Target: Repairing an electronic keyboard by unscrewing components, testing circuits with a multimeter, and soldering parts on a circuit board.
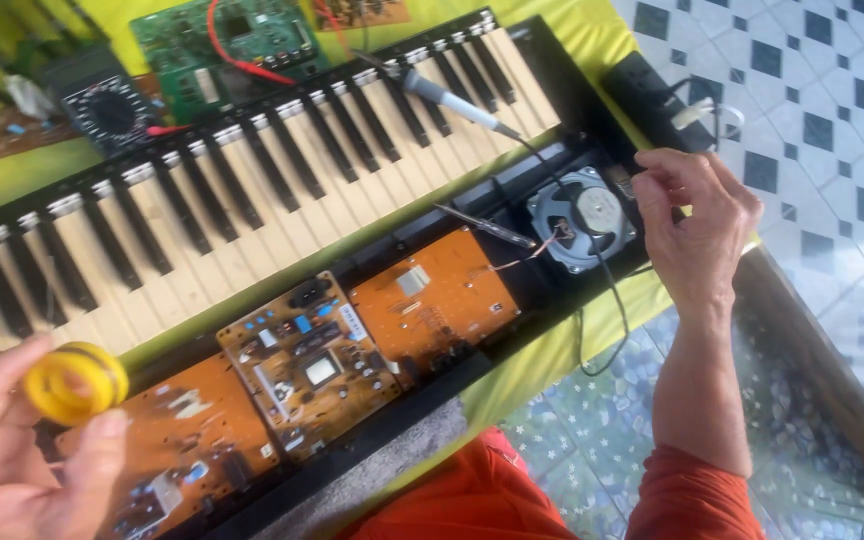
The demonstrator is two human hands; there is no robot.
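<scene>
Head view is showing the left hand [22, 450] gripping a yellow spool [74, 382], the right hand [697, 215] pinching something unclear beside the speaker [582, 218]; keyboard [252, 190] lying opened, boards [312, 365] exposed, reassembly not begun.

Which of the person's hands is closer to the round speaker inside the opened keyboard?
The right. The right hand is just beside the speaker, at its outer edge. The left hand is far off at the keyboard's other end, holding a yellow spool.
</scene>
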